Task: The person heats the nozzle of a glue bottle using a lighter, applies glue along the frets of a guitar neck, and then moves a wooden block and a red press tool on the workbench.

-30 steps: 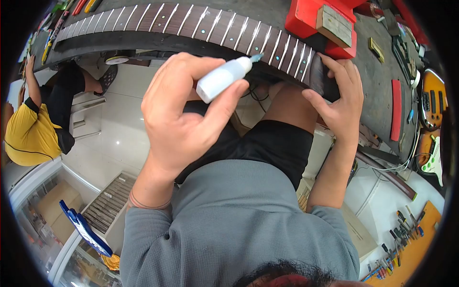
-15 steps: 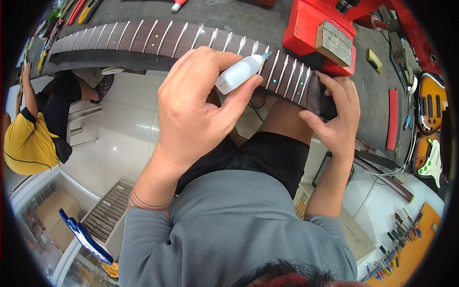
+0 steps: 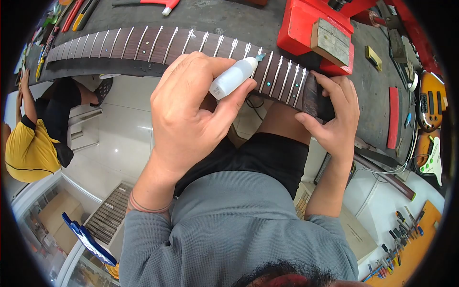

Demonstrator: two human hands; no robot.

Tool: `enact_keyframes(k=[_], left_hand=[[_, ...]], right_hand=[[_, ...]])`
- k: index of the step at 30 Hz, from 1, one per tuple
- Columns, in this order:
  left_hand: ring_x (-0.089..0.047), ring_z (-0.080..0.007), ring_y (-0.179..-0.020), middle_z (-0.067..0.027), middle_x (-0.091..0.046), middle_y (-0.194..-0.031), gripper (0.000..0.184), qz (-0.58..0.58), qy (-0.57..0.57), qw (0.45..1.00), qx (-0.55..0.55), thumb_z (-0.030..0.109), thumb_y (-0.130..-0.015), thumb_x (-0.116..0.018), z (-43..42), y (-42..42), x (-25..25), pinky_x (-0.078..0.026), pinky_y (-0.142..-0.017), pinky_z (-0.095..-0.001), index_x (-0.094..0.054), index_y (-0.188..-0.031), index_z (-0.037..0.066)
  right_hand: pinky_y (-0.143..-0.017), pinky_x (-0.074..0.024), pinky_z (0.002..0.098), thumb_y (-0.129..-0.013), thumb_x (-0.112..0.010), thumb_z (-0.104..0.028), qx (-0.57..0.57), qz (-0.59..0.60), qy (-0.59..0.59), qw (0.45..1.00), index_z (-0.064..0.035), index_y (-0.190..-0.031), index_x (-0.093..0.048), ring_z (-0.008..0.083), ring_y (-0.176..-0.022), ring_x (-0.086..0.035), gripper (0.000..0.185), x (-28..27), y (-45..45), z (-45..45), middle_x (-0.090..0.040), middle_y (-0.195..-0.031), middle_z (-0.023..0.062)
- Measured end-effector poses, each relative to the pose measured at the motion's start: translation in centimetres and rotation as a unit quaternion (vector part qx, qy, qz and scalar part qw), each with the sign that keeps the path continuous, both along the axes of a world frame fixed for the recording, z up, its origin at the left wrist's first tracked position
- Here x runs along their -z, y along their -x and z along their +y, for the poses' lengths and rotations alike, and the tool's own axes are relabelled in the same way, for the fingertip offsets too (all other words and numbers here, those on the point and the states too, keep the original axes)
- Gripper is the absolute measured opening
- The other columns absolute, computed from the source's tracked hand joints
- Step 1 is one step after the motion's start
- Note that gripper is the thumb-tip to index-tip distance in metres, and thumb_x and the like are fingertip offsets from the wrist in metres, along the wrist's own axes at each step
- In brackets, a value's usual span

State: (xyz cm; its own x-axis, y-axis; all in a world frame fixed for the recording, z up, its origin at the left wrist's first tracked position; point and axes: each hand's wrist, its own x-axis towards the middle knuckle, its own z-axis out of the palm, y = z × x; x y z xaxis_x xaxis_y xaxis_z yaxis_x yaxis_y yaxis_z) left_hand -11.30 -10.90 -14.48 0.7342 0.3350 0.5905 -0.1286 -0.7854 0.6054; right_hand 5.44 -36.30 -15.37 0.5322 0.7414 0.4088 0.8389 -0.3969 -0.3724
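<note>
A guitar neck (image 3: 158, 45) with a dark fretboard, metal frets and small dot inlays lies across the bench edge. My left hand (image 3: 186, 110) pinches a small translucent squeeze bottle (image 3: 232, 79) between thumb and fingers. The bottle is tilted, and its bluish nozzle tip (image 3: 260, 56) is at a fret near the right part of the board. Whether the tip touches the fret I cannot tell. At the neck's right end, my right hand (image 3: 337, 107) grips it, thumb on the near side and fingers on the far side.
A red vise (image 3: 291, 28) with a wooden block (image 3: 331, 41) stands beyond the neck's right end. A red-handled tool (image 3: 165, 5) and pens lie on the dark bench (image 3: 215, 19). Guitar bodies (image 3: 430, 103) are at right. Another person in yellow (image 3: 31, 146) sits at left.
The neck, bottle and vise appear slightly further left, mostly as the view shifts. The nozzle stays near the same fret, and both hands keep their hold.
</note>
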Motion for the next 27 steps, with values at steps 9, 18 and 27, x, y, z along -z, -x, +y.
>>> enact_keyframes(k=[9, 18, 27], left_hand=[[-0.071, -0.0200, -0.081, -0.0102, -0.079, -0.095, 0.029, 0.001, -0.002, 1.000, 0.004, 0.005, -0.086, -0.099, -0.2, 0.5, -0.4, -0.052, -0.071, -0.0315, -0.080, -0.107, -0.001], [-0.072, -0.0222, -0.081, -0.0122, -0.080, -0.093, 0.032, -0.019, -0.007, 1.000, 0.022, 0.001, -0.083, -0.100, -0.2, 1.2, -0.3, -0.054, -0.072, -0.0325, -0.079, -0.107, -0.004], [-0.073, -0.0238, -0.082, -0.0131, -0.081, -0.095, 0.034, -0.006, -0.009, 1.000, 0.021, 0.001, -0.082, -0.100, -0.5, 2.3, -0.5, -0.055, -0.074, -0.0333, -0.079, -0.109, -0.004]], right_hand=[[-0.084, -0.0480, 0.0424, -0.073, -0.094, -0.061, -0.001, 0.003, 0.001, 1.000, -0.0021, -0.130, -0.079, 0.0286, -0.091, -0.058, 0.083, 0.0, 0.1, 0.1, -0.059, -0.097, 0.0098], [-0.085, -0.0488, 0.0426, -0.069, -0.096, -0.058, 0.001, -0.005, 0.000, 1.000, -0.0090, -0.130, -0.081, 0.0275, -0.090, -0.062, 0.080, 0.0, 0.1, 0.1, -0.064, -0.104, 0.0064], [-0.086, -0.0493, 0.0426, -0.070, -0.096, -0.057, -0.003, -0.005, -0.004, 1.000, -0.0084, -0.130, -0.081, 0.0274, -0.091, -0.062, 0.079, 0.0, 0.2, 0.1, -0.064, -0.102, 0.0065]])
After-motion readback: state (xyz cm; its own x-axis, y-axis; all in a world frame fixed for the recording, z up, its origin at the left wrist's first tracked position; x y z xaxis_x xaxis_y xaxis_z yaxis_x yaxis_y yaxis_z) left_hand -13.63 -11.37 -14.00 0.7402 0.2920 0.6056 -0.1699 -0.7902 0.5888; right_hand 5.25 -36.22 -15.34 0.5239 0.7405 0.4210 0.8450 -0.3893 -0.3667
